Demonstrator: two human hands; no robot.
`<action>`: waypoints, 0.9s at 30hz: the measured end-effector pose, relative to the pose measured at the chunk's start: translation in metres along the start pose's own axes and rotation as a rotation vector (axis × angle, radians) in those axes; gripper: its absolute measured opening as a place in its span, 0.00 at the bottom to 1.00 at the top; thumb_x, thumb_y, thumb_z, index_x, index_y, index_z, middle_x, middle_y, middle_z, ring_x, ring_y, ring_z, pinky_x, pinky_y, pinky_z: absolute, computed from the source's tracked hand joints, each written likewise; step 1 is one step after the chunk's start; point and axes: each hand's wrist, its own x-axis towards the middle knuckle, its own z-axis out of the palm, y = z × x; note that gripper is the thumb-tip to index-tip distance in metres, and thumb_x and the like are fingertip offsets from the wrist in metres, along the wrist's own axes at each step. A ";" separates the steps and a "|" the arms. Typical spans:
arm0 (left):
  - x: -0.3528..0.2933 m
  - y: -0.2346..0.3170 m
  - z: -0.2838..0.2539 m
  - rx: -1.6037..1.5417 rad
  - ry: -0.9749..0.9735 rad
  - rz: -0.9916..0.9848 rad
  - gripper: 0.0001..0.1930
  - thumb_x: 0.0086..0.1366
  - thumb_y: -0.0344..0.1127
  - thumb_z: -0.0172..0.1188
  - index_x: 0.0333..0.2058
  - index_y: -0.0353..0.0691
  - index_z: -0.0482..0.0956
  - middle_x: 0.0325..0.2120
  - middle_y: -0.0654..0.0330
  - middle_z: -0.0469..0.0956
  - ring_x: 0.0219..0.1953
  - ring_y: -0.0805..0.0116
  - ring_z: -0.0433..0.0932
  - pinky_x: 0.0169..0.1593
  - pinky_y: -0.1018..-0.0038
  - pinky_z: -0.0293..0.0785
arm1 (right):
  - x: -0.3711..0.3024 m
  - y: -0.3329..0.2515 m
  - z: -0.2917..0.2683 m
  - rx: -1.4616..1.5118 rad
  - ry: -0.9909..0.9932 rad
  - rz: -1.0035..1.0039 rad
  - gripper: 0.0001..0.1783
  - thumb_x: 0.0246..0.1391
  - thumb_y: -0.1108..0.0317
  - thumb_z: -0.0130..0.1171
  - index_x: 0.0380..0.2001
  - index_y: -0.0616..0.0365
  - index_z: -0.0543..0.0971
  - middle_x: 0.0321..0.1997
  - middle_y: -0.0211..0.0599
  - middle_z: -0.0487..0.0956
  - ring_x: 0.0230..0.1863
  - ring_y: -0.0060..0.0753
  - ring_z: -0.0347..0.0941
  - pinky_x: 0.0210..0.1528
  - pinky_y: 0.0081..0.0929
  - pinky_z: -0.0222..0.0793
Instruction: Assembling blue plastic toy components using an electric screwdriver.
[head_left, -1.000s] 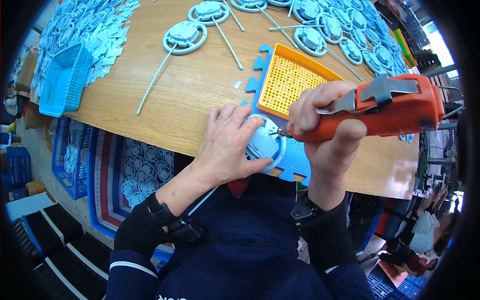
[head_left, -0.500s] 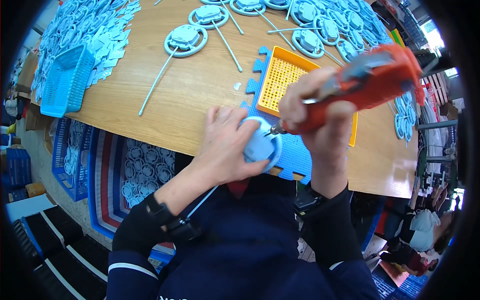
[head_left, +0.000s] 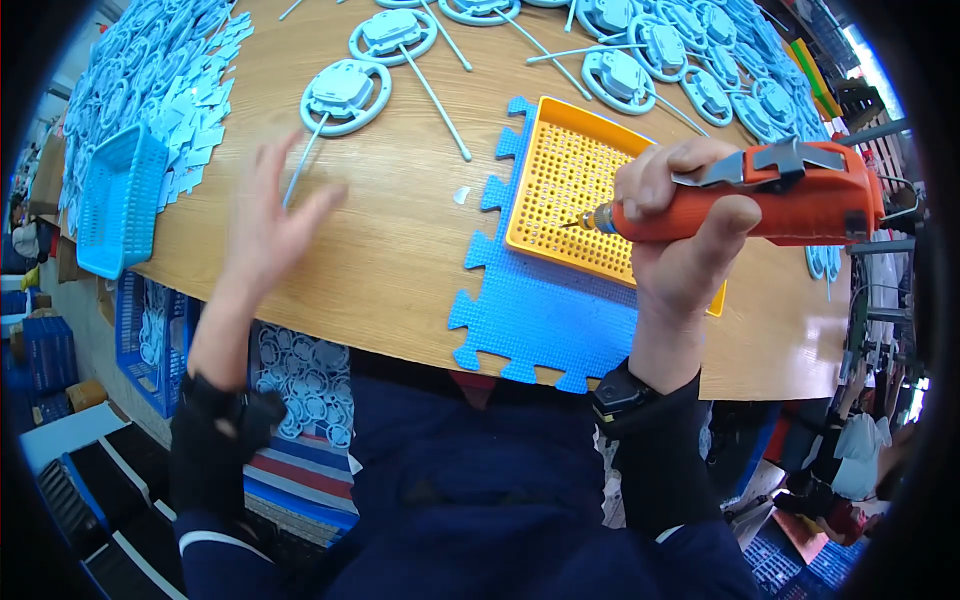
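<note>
- Your left hand has left the blue foam mat and now hovers left of centre, fingers spread, holding nothing; the round part it pressed there is gone from the mat.
- Your right hand is wrapped tight around the orange power screwdriver, tip pointing left over the yellow perforated tray.
- The nearest light-blue ring part lies above your left hand.
- Bare wood lies between hand and mat; the table edge runs just below.
</note>
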 end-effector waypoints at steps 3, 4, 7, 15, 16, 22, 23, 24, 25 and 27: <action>0.058 -0.022 0.036 0.196 0.113 -0.089 0.36 0.51 0.56 0.64 0.52 0.35 0.69 0.49 0.46 0.70 0.50 0.50 0.70 0.52 0.59 0.66 | 0.001 0.005 -0.001 -0.008 -0.008 0.035 0.33 0.48 0.33 0.55 0.34 0.56 0.70 0.20 0.28 0.67 0.21 0.24 0.63 0.26 0.23 0.59; 0.072 -0.024 0.047 0.184 0.106 -0.085 0.36 0.51 0.56 0.64 0.52 0.35 0.69 0.49 0.46 0.70 0.50 0.50 0.70 0.52 0.59 0.66 | 0.000 0.006 -0.002 -0.049 0.006 0.027 0.33 0.47 0.33 0.55 0.34 0.56 0.70 0.20 0.28 0.67 0.21 0.24 0.63 0.26 0.23 0.60; 0.092 -0.024 0.053 0.240 -0.107 -0.259 0.39 0.50 0.63 0.61 0.51 0.36 0.71 0.48 0.47 0.71 0.51 0.51 0.70 0.51 0.59 0.66 | 0.002 0.006 -0.002 -0.073 0.005 0.018 0.33 0.47 0.32 0.56 0.33 0.55 0.69 0.20 0.28 0.67 0.20 0.24 0.63 0.25 0.22 0.60; 0.032 -0.009 0.031 0.112 -0.010 -0.083 0.33 0.47 0.54 0.66 0.46 0.35 0.73 0.39 0.51 0.73 0.44 0.53 0.70 0.48 0.61 0.65 | 0.001 0.003 0.000 -0.027 0.006 0.024 0.32 0.46 0.33 0.57 0.31 0.55 0.69 0.19 0.28 0.67 0.20 0.24 0.63 0.24 0.23 0.60; 0.014 0.005 0.019 0.094 -0.010 -0.041 0.33 0.45 0.51 0.68 0.46 0.35 0.72 0.38 0.52 0.72 0.44 0.53 0.70 0.48 0.61 0.64 | 0.002 0.003 0.002 -0.008 0.000 0.030 0.32 0.46 0.33 0.57 0.31 0.55 0.69 0.19 0.28 0.67 0.20 0.24 0.63 0.25 0.23 0.59; -0.049 0.100 0.005 -0.168 -0.272 0.232 0.34 0.40 0.49 0.69 0.46 0.37 0.71 0.44 0.51 0.69 0.49 0.54 0.67 0.55 0.52 0.55 | -0.001 0.008 -0.006 -0.017 0.007 0.037 0.31 0.47 0.35 0.57 0.32 0.55 0.70 0.19 0.28 0.67 0.21 0.25 0.63 0.26 0.23 0.59; -0.055 0.111 0.006 -0.196 -0.294 0.241 0.34 0.41 0.49 0.69 0.46 0.38 0.71 0.45 0.51 0.68 0.50 0.54 0.67 0.57 0.49 0.53 | -0.001 0.005 -0.002 -0.015 0.003 0.038 0.30 0.48 0.35 0.57 0.32 0.55 0.70 0.19 0.28 0.67 0.21 0.25 0.63 0.26 0.24 0.59; -0.060 0.120 0.011 -0.233 -0.267 0.251 0.34 0.41 0.49 0.69 0.46 0.38 0.71 0.45 0.51 0.68 0.51 0.53 0.67 0.57 0.46 0.52 | -0.001 0.002 0.001 -0.010 -0.011 0.028 0.30 0.48 0.35 0.57 0.32 0.55 0.70 0.19 0.28 0.67 0.21 0.25 0.63 0.26 0.24 0.59; -0.061 0.127 0.015 -0.230 -0.265 0.251 0.34 0.41 0.50 0.69 0.46 0.38 0.71 0.45 0.51 0.68 0.51 0.53 0.66 0.57 0.47 0.52 | 0.002 0.001 0.002 -0.016 -0.011 0.025 0.31 0.48 0.35 0.57 0.32 0.55 0.70 0.20 0.28 0.67 0.21 0.25 0.63 0.26 0.24 0.59; -0.058 0.137 0.025 -0.238 -0.249 0.262 0.33 0.41 0.49 0.69 0.45 0.38 0.71 0.44 0.51 0.68 0.51 0.53 0.66 0.57 0.46 0.52 | 0.003 -0.006 0.001 -0.030 -0.009 0.020 0.31 0.48 0.34 0.56 0.32 0.55 0.71 0.20 0.28 0.68 0.21 0.25 0.63 0.26 0.24 0.58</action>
